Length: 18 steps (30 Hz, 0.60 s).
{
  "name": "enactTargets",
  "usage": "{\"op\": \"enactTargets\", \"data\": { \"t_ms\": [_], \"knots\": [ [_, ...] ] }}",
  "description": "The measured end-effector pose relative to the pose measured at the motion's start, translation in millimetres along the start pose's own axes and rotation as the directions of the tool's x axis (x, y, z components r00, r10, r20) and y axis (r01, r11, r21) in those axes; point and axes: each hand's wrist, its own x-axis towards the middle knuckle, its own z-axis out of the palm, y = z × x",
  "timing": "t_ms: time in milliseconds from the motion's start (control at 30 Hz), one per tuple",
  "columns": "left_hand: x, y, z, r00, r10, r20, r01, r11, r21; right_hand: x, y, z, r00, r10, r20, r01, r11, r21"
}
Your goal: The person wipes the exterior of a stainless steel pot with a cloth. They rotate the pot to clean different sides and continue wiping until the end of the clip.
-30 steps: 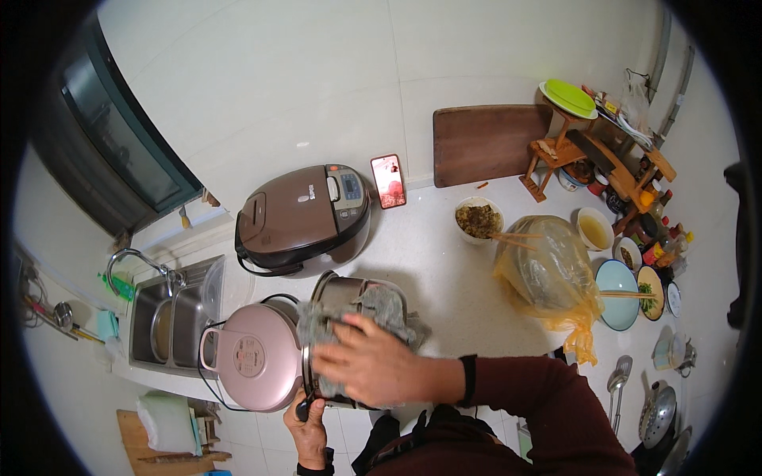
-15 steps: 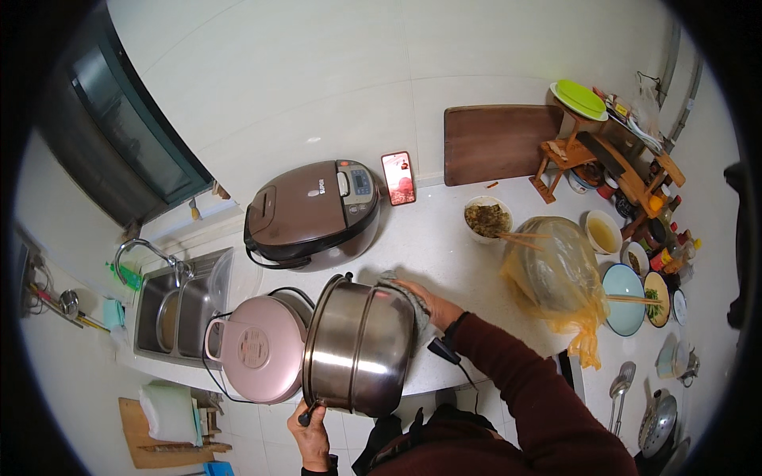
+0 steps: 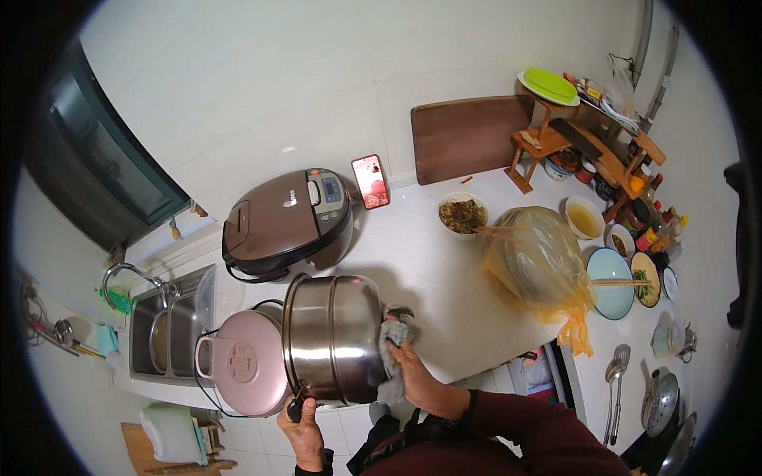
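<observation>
A big stainless steel pot (image 3: pixel 333 337) is tipped on its side over the counter's front edge, its rim facing left. My left hand (image 3: pixel 302 435) is closed round the pot's black handle (image 3: pixel 295 408) at the lower rim. Against the pot's base my right hand (image 3: pixel 421 385) presses a grey cloth (image 3: pixel 392 349), fingers closed on it. Just left of the pot stands a pink round electric pan (image 3: pixel 246 365) with its lid down. The pot's inside is hidden from view.
Behind the pot are a brown rice cooker (image 3: pixel 290 222) and a propped phone (image 3: pixel 371 181). A double sink (image 3: pixel 182 317) is at the left. On the right stand a food bowl (image 3: pixel 463 214), a plastic-covered bowl (image 3: pixel 540 254), a blue plate (image 3: pixel 611 274) and a wooden rack (image 3: pixel 591 155).
My right hand has moved with the cloth from the pot's upper side down to its base. The pot has turned slightly. The whole view has shifted a little.
</observation>
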Motion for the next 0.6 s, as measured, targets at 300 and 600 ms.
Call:
{"op": "enactTargets", "data": {
  "t_ms": [300, 600],
  "knots": [
    [4.7, 12.6, -2.0, 0.992, 0.022, 0.122, -0.027, 0.999, 0.043, 10.8, -107.8, 63.3, 0.554, -0.367, 0.747, 0.774, -0.103, -0.624],
    [6.9, 20.0, 2.2, 0.988, 0.054, 0.143, -0.065, 0.995, 0.075, 93.5, -138.5, 68.1, 0.772, -0.217, 0.598, 0.636, 0.229, -0.737]
  ]
}}
